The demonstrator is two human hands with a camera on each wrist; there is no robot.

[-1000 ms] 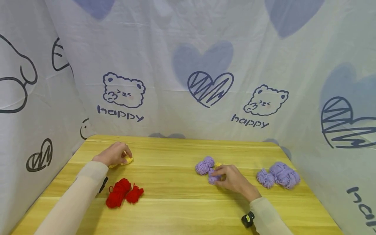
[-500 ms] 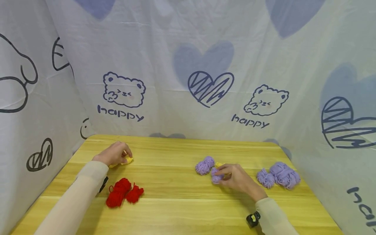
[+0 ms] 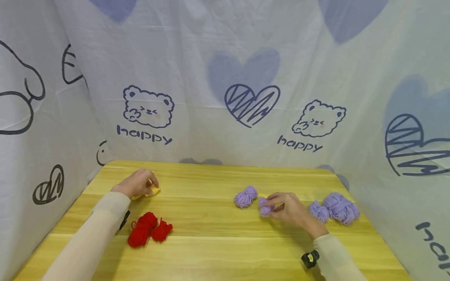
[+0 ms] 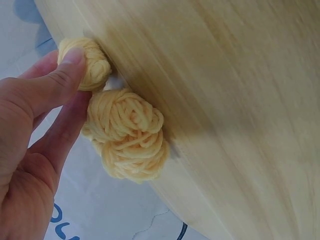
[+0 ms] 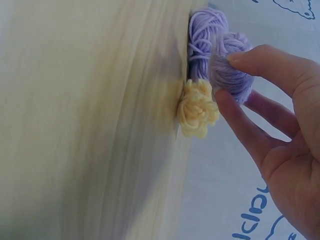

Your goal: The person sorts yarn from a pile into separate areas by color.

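My left hand (image 3: pixel 136 184) is at the far left of the table, pinching a small yellow yarn ball (image 4: pixel 96 67) between thumb and fingers. Beside that ball lies a bigger yellow yarn ball (image 4: pixel 131 135), mostly hidden by the hand in the head view. Right of centre, my right hand (image 3: pixel 293 212) pinches a small lilac yarn ball (image 5: pixel 232 75), which looks slightly lifted. Behind it are a yellow yarn ball (image 5: pixel 197 111), largely covered in the head view, and another lilac yarn ball (image 3: pixel 245 197) a little to the left.
Two red yarn balls (image 3: pixel 143 229), one large and one small, lie near the left forearm. Two more lilac yarn balls (image 3: pixel 340 208) sit at the right, close to the right hand. A printed cloth (image 3: pixel 200 128) hangs behind the wooden table (image 3: pixel 207 257).
My right hand has carried the small lilac ball rightward, away from the other lilac ball and towards the pair at the right. The left hand stays in place.
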